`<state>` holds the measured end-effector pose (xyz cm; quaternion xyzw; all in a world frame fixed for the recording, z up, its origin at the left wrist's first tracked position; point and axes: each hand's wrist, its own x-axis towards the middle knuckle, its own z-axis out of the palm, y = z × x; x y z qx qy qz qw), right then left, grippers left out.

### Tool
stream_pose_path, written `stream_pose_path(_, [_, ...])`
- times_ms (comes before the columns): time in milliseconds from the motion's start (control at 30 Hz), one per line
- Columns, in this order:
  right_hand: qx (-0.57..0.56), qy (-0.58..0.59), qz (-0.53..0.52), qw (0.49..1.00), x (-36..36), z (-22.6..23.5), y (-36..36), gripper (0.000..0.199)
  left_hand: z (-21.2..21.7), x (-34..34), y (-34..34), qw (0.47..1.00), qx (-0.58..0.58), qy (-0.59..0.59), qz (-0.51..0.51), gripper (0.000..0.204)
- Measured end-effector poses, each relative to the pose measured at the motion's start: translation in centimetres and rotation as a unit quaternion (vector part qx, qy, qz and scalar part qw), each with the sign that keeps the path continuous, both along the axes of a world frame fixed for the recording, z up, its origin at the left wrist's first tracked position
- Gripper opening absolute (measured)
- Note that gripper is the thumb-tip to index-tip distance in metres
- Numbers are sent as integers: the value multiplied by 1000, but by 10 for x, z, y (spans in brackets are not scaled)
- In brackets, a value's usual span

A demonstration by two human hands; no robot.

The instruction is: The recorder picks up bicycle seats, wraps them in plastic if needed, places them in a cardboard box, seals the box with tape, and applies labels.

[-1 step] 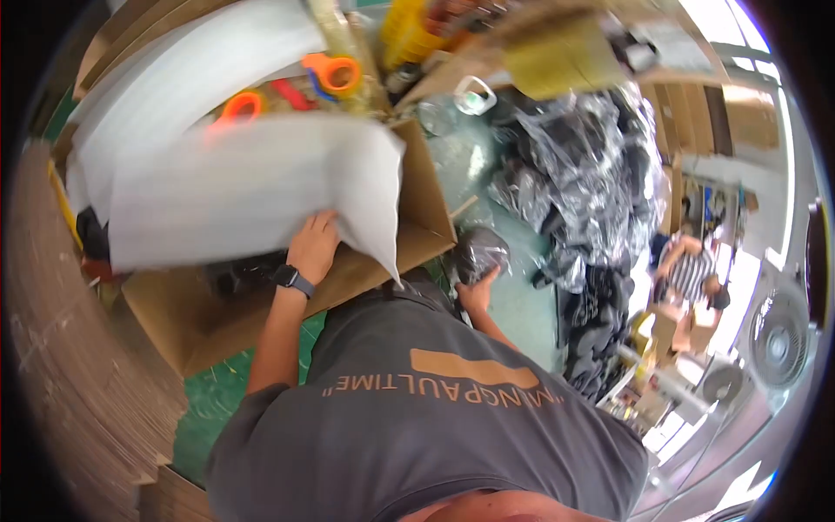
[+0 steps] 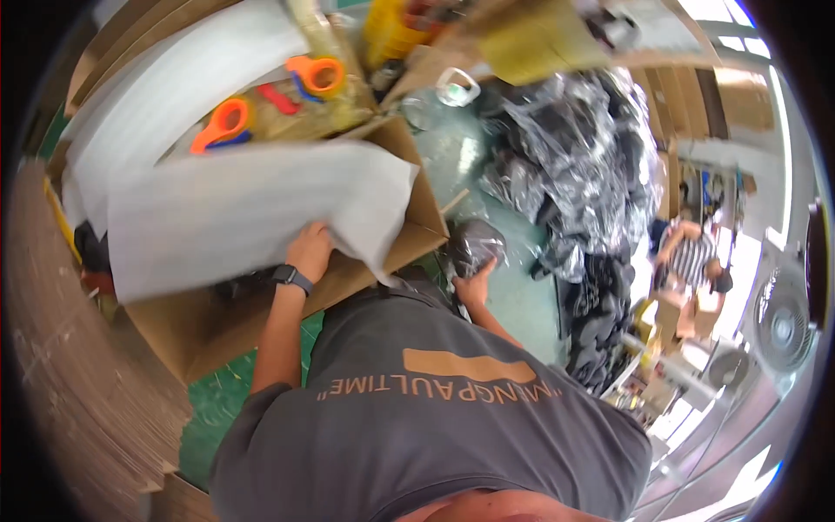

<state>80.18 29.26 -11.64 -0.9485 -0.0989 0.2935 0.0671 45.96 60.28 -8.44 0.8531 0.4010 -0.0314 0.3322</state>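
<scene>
My left hand (image 2: 310, 250), with a dark watch on its wrist, grips the near edge of a white foam sheet (image 2: 261, 204). The sheet spans the open cardboard box (image 2: 178, 346) and is blurred along its left part. Under it, some dark contents of the box show only in part. To the right of the box, my right hand (image 2: 477, 283) is closed on a dark rounded item in a clear plastic bag (image 2: 477, 246); its exact kind I cannot make out.
Orange tape dispensers (image 2: 228, 122) lie beyond the sheet, near a white foam roll (image 2: 187, 83). A heap of dark plastic-bagged goods (image 2: 574, 157) covers the table's right side. Stacked cardboard (image 2: 87, 365) stands at left. Another person (image 2: 691, 257) is at far right, near a fan (image 2: 781, 326).
The foam sheet's far edge has dropped nearer, uncovering more of the orange dispensers. Both hands keep their hold, and the bagged item has shifted slightly left and up.
</scene>
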Motion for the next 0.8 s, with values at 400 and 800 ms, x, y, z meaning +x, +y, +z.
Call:
stream_pose_path(400, [430,-50,42,900,30,149,-24,127,101,220,-174,797,-462,-363,142,67])
stream_pose_path(800, [235,-310,-280,878,331,-28,-194,149,73,263,-276,830,-440,-195,281,53])
